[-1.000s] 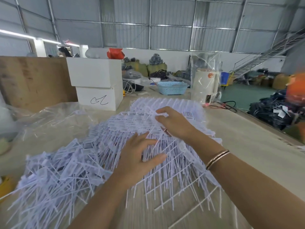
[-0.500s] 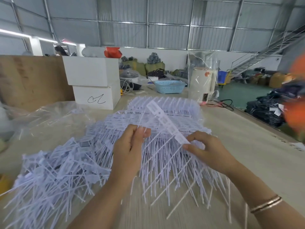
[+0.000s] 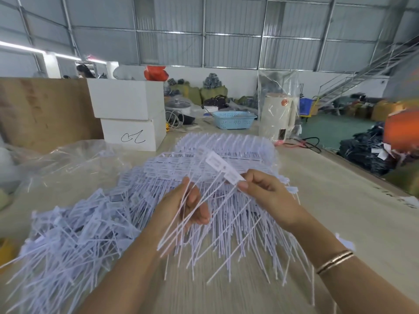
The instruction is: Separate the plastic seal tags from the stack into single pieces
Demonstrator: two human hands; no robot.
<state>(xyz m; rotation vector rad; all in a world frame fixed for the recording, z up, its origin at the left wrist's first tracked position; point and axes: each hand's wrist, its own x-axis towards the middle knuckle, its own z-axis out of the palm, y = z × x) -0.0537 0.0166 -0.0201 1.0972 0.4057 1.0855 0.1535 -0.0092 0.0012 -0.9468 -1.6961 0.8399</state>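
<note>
White tag strip point(image 3: 223, 169) | right hand point(image 3: 269, 198) pinches head | left hand point(image 3: 183, 211) grips tails

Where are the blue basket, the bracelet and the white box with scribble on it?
Blue basket point(image 3: 234, 120), head view, front wall.
Bracelet point(image 3: 335, 261), head view, band on the wrist.
White box point(image 3: 133, 133), head view, front face by the scribble.

2 bare forearms, no sleeves in view. Left hand point(image 3: 181, 211) bare, no rings or watch visible. Right hand point(image 3: 267, 196) bare too; right wrist wears thin stacked bangles point(image 3: 335, 261), gold-toned with darker line between bands.
</note>
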